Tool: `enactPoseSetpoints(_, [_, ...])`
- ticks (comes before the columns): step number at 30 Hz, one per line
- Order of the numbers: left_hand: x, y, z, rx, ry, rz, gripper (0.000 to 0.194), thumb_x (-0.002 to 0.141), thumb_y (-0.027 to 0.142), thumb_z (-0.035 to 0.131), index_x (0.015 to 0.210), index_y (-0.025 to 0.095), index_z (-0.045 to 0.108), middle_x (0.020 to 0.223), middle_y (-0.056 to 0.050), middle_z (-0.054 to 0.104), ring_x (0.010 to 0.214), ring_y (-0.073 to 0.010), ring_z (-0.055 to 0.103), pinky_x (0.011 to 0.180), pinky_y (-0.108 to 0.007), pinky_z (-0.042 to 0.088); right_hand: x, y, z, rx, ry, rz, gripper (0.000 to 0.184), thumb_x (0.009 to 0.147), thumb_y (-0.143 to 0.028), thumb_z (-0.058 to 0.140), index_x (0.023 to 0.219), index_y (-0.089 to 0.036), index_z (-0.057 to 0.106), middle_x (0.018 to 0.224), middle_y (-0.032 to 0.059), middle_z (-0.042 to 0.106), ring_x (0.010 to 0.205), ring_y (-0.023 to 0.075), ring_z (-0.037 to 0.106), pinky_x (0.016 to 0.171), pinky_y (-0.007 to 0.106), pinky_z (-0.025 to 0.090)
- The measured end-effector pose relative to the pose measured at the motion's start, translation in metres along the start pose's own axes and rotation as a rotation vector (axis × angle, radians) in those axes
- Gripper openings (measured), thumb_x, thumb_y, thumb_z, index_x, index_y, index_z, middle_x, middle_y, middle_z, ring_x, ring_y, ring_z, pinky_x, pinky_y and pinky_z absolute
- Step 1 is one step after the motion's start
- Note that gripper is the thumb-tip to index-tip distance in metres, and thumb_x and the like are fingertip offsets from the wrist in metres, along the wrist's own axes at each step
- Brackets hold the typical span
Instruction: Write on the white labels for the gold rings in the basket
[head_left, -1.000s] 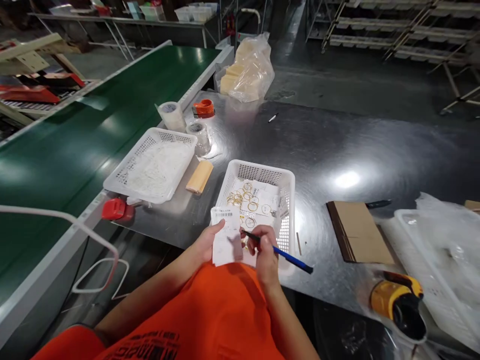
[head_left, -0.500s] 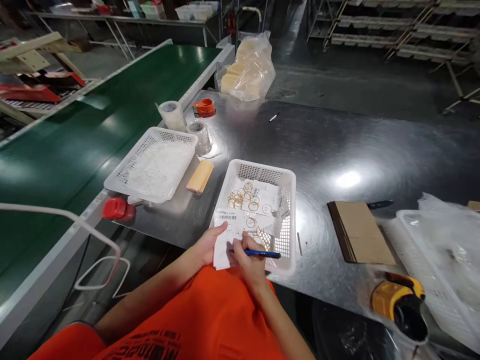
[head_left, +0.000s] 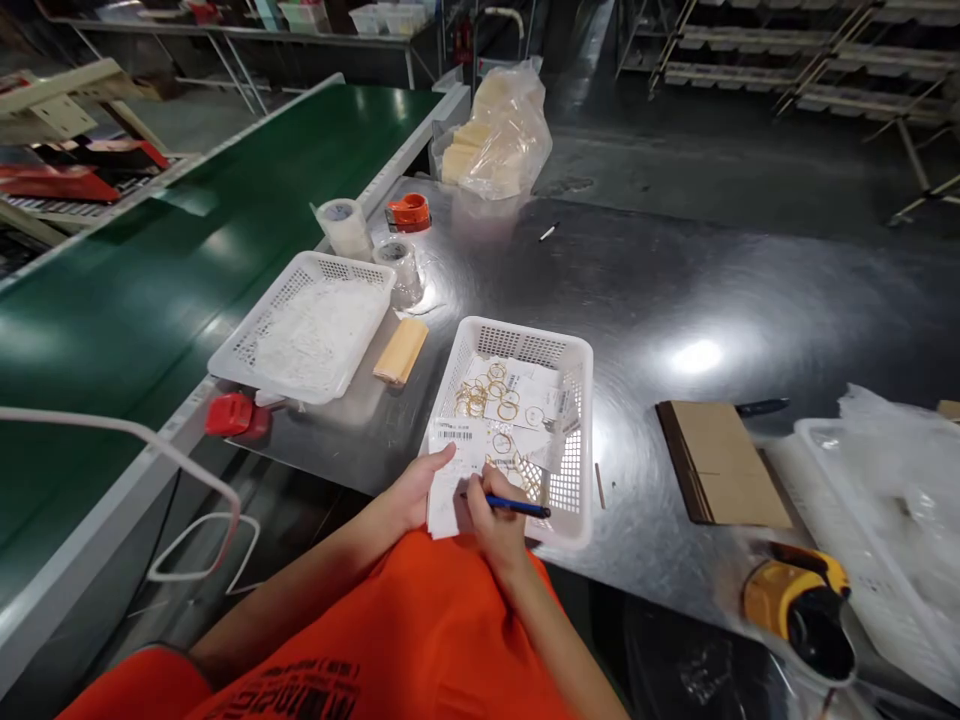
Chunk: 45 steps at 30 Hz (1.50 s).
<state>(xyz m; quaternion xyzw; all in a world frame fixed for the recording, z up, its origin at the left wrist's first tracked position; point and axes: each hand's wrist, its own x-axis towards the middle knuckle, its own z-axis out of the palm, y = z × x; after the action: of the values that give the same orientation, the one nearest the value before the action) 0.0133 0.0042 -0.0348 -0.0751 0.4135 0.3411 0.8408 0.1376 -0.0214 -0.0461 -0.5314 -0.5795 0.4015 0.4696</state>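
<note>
My left hand [head_left: 411, 492] grips a white paper slip with a barcode [head_left: 452, 462] at the near edge of a white mesh basket [head_left: 574, 420]. A blue pen [head_left: 516, 508] lies across my right hand [head_left: 491, 522], fingers closed round it, its tip on the slip. Inside the basket are white cards and several gold rings [head_left: 489, 392]. Both arms reach out over an orange shirt.
A second white basket [head_left: 307, 325] with white material stands left, beside a tan block [head_left: 400, 351], tape rolls [head_left: 344, 228] and an orange dispenser [head_left: 407, 213]. Brown cardboard [head_left: 718, 464], a yellow tool [head_left: 799, 602] and plastic bags lie right. A green conveyor [head_left: 150, 280] runs along the left.
My right hand turned the pen from pointing down-right to lying level, and brought its tip onto the slip. The left hand kept hold of the slip.
</note>
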Motion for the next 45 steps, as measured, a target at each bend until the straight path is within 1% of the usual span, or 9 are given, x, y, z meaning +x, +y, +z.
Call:
enactPoseSetpoints(3, [-0.0008,-0.0002,0.0002,0.009,-0.016,0.013,0.049,0.094,0.033,0.038,0.128,-0.001,0.048,0.092,-0.017,0.072,0.088,-0.0269,0.068,0.092,-0.037,0.045,0.0005,-0.0002,0.0001,0.015,-0.012,-0.017,0.037,0.084,-0.029,0.047,0.052,-0.022,0.029,0.045,-0.0065,0.034,0.043,0.0092,0.033,0.047,0.025,0.031])
enactPoseSetpoints(8, [0.0000,-0.0010,-0.0023,0.034,0.015,0.018,0.048,0.094,0.034,0.037,0.125,0.000,0.050,0.088,-0.016,0.072,0.083,-0.0253,0.068,0.090,-0.036,0.045,0.0004,0.0010,0.0007,0.034,-0.020,-0.001,0.036,0.082,-0.028,0.047,0.052,-0.022,0.029,0.044,-0.0065,0.033,0.043,0.0093,0.033,0.046,0.024,0.029])
enactPoseSetpoints(15, [0.0023,-0.0012,-0.0058,0.001,-0.039,0.012,0.047,0.093,0.034,0.041,0.123,-0.002,0.052,0.084,-0.016,0.072,0.080,-0.0252,0.068,0.088,-0.035,0.045,-0.0001,0.0035,0.0013,0.032,0.000,-0.010,0.036,0.081,-0.028,0.047,0.052,-0.022,0.028,0.045,-0.0071,0.031,0.043,0.0088,0.032,0.045,0.024,0.029])
enactPoseSetpoints(20, [0.0020,-0.0015,-0.0052,0.001,-0.024,0.008,0.046,0.093,0.034,0.041,0.120,-0.001,0.054,0.085,-0.016,0.072,0.079,-0.0247,0.068,0.086,-0.035,0.046,-0.0001,0.0044,0.0023,0.029,0.004,0.023,0.037,0.081,-0.029,0.048,0.052,-0.022,0.027,0.044,-0.0072,0.031,0.043,0.0087,0.032,0.045,0.024,0.029])
enactPoseSetpoints(23, [0.0024,-0.0018,-0.0056,0.013,-0.009,0.011,0.044,0.093,0.033,0.041,0.119,0.000,0.055,0.087,-0.016,0.071,0.080,-0.0246,0.068,0.084,-0.034,0.046,-0.0003,0.0051,0.0028,0.038,-0.010,0.009,0.036,0.080,-0.027,0.048,0.052,-0.022,0.026,0.045,-0.0071,0.030,0.043,0.0083,0.031,0.044,0.024,0.028])
enactPoseSetpoints(29, [0.0022,-0.0020,-0.0037,0.030,0.023,0.027,0.043,0.094,0.032,0.040,0.117,0.000,0.056,0.083,-0.015,0.072,0.077,-0.0234,0.068,0.083,-0.034,0.047,0.0000,0.0041,0.0040,0.034,0.032,-0.004,0.036,0.080,-0.026,0.047,0.051,-0.022,0.026,0.045,-0.0075,0.028,0.043,0.0077,0.029,0.044,0.023,0.027])
enactPoseSetpoints(35, [0.0023,-0.0022,-0.0027,0.028,0.016,0.007,0.043,0.094,0.033,0.038,0.120,0.002,0.055,0.084,-0.013,0.072,0.081,-0.0236,0.068,0.088,-0.034,0.045,-0.0009,0.0058,0.0034,0.022,0.036,-0.006,0.035,0.080,-0.024,0.046,0.052,-0.022,0.026,0.046,-0.0072,0.029,0.045,0.0080,0.030,0.045,0.023,0.028])
enactPoseSetpoints(40, [0.0022,-0.0020,-0.0032,0.014,-0.007,-0.006,0.045,0.094,0.033,0.040,0.122,0.000,0.054,0.087,-0.016,0.072,0.082,-0.0247,0.068,0.086,-0.035,0.046,-0.0010,0.0056,0.0015,0.054,0.012,-0.021,0.035,0.081,-0.024,0.048,0.052,-0.022,0.028,0.046,-0.0070,0.031,0.044,0.0079,0.030,0.045,0.023,0.028])
enactPoseSetpoints(45, [0.0037,-0.0024,-0.0053,0.007,-0.017,0.016,0.042,0.092,0.030,0.044,0.123,0.003,0.053,0.092,-0.016,0.072,0.087,-0.0251,0.068,0.088,-0.035,0.046,-0.0006,0.0067,0.0006,0.075,0.004,0.005,0.036,0.079,-0.024,0.049,0.052,-0.022,0.025,0.045,-0.0076,0.028,0.043,0.0071,0.029,0.043,0.022,0.027])
